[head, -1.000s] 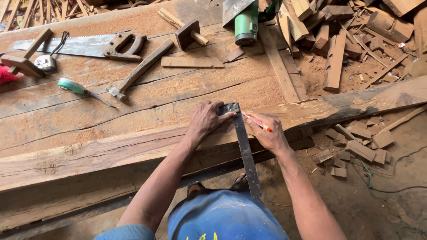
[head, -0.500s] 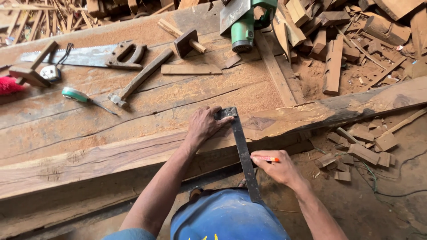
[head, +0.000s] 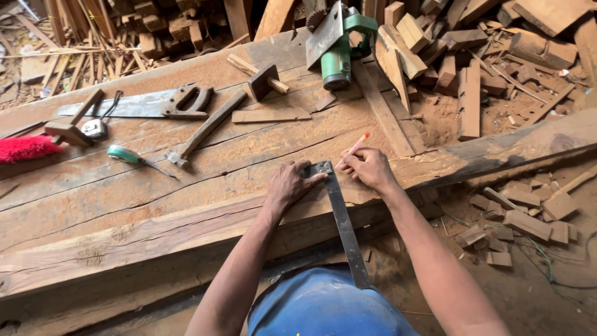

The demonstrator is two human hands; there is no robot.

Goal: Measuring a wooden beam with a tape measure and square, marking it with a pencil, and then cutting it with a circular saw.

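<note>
Left hand: the left hand (head: pixel 287 185) lay flat on the head of the metal square (head: pixel 341 221), fingers spread and pressing it down on the plank (head: pixel 155 230).
Right hand: the right hand (head: pixel 368 168) was closed around a pencil (head: pixel 354 148) just to the right of the square — its red end pointed up and away.
Hands: close together, one on each side of the square.
Square: its head sat on the near plank, and the long blade ran back toward the person.
Counter: the wooden counter (head: pixel 186 180) was dusty.
Far left: a hand saw (head: pixel 140 104), a hammer (head: pixel 202 132), a red brush (head: pixel 28 148).
Far middle: a green power saw (head: pixel 339 46).
Right: wood scraps (head: pixel 516 214) on the floor.
</note>
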